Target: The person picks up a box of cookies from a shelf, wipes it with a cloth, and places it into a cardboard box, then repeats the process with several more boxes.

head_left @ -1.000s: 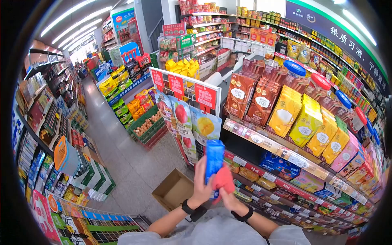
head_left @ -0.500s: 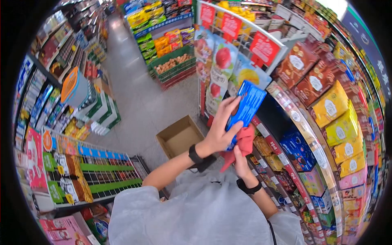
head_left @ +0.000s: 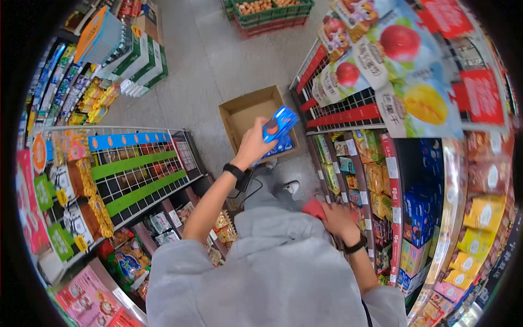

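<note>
My left hand [head_left: 254,143] is wrapped around one end of a blue snack box [head_left: 280,123], holding it tilted above an open cardboard box [head_left: 230,121] on the floor. More blue packaging [head_left: 284,145] shows just below the held box, inside the near right corner of the cardboard box. Lower and to the right, beside the shelf, my right hand [head_left: 339,221] grips a red cloth [head_left: 314,208]. Both wrists wear black bands.
Stocked snack shelves [head_left: 376,180] line my right, with blue boxes [head_left: 418,215] in one bay. Large fruit-snack bags [head_left: 400,41] hang at the rack's end. A wire rack [head_left: 139,180] stands left. Ahead are egg crates [head_left: 272,19] and stacked green-white cartons [head_left: 143,62].
The blue box has gone from both hands near the shelf down to over the cardboard box in my left hand. My right hand has moved lower with the cloth. The view has tilted down.
</note>
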`<action>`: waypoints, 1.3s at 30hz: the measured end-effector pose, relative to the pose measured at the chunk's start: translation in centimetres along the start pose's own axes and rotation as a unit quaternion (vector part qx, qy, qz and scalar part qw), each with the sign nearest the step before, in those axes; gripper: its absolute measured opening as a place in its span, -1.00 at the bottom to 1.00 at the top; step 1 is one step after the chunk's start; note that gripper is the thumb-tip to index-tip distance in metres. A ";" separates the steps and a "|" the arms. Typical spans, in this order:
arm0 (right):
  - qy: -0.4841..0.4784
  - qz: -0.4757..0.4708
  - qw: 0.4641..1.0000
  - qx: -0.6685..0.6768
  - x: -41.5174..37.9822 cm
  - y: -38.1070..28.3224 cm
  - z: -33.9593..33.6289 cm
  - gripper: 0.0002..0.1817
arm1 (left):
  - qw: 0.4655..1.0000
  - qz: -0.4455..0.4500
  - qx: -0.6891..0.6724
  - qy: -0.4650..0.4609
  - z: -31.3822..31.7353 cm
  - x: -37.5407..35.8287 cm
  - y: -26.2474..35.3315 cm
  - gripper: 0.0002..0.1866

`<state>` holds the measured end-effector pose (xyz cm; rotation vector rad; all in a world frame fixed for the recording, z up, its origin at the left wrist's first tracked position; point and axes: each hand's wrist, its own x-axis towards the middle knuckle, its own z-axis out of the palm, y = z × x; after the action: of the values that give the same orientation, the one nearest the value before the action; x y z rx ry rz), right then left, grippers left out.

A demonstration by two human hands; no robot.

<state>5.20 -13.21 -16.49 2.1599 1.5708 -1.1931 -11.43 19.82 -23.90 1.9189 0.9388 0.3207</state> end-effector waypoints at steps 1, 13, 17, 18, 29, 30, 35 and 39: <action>-0.034 -0.001 0.999 0.008 -0.3 -0.1 0.7 -0.37 | 0.997 -0.063 0.041 -0.004 1.2 -0.7 -3.0 -0.27; -0.118 0.117 0.962 0.218 9.8 -0.1 10.8 -0.26 | 0.970 -0.159 0.116 -0.144 20.4 7.1 -31.7 -0.25; -0.194 0.180 0.899 0.350 11.8 -0.1 13.3 -0.28 | 0.967 -0.140 0.135 -0.162 27.4 12.9 -39.1 -0.29; -0.225 0.191 0.885 0.359 12.4 0.1 13.6 -0.31 | 0.970 -0.128 0.138 -0.157 29.2 13.8 -40.5 -0.30; -0.143 0.336 0.802 0.472 13.8 -0.4 15.1 -0.35 | 0.958 -0.055 0.076 -0.270 35.2 15.0 -46.8 -0.29; -0.143 0.333 0.802 0.474 14.2 -0.6 14.9 -0.36 | 0.957 -0.042 0.082 -0.274 34.6 15.3 -46.9 -0.27; -0.104 0.306 0.835 0.446 13.1 -1.5 12.8 -0.33 | 0.944 -0.024 0.210 -0.254 31.3 14.8 -44.8 -0.32; 0.001 0.301 0.817 0.492 11.3 -1.7 11.2 -0.53 | 0.904 -0.101 0.200 -0.364 24.7 16.0 -38.7 -0.47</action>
<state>-0.53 -11.28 -31.34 2.8361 0.0552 -1.9566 -5.11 25.82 -71.70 2.0329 0.7014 -0.7295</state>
